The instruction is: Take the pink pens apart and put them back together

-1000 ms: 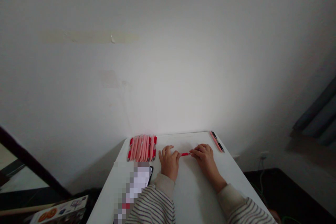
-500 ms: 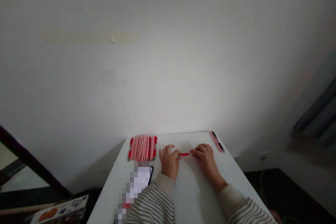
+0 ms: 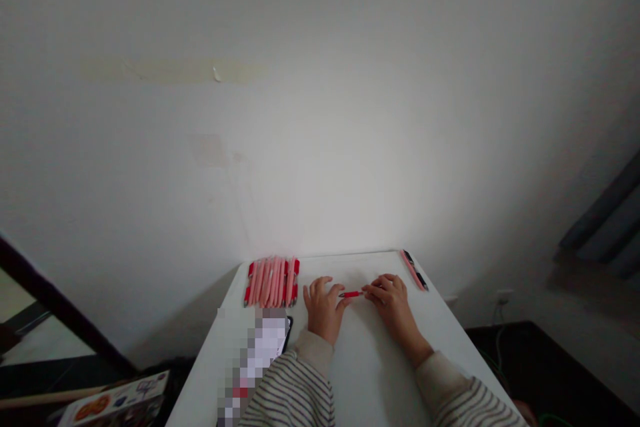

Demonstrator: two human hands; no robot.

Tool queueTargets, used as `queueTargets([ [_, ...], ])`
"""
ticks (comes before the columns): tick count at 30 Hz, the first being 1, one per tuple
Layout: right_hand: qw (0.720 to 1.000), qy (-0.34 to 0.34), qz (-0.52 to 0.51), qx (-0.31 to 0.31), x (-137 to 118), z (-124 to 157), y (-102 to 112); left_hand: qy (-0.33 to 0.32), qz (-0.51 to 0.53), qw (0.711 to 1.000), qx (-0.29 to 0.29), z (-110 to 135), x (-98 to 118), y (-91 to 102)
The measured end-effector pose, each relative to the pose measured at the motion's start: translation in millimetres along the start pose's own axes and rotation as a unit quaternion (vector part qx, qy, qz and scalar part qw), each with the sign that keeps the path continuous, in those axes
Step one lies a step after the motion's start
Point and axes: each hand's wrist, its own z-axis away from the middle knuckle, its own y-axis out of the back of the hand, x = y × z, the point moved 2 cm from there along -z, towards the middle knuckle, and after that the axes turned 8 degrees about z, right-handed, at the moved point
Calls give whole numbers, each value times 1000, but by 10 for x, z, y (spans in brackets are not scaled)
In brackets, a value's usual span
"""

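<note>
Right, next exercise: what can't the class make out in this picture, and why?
In the head view:
- Red pen: right end, hidden by the right hand.
- Left hand: whether it touches that pen, too small to settle.
- Row of pens: exact count, packed closely and small.
- Phone: screen, masked by pixelation.
- Printed box: lower part, cut off by bottom edge.

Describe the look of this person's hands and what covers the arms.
The left hand and right hand are bare; no gloves, rings or watch show. Both arms wear long sleeves, pale with thin dark stripes, ending in plain beige-grey cuffs at the wrists. No cables or lettering can be seen on them.
</note>
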Motion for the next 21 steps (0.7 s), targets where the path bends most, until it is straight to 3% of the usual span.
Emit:
queueTargets([
  [21,1000,12,4,11,8,3,-24,31,-35,999,-7,0,-4,-13],
])
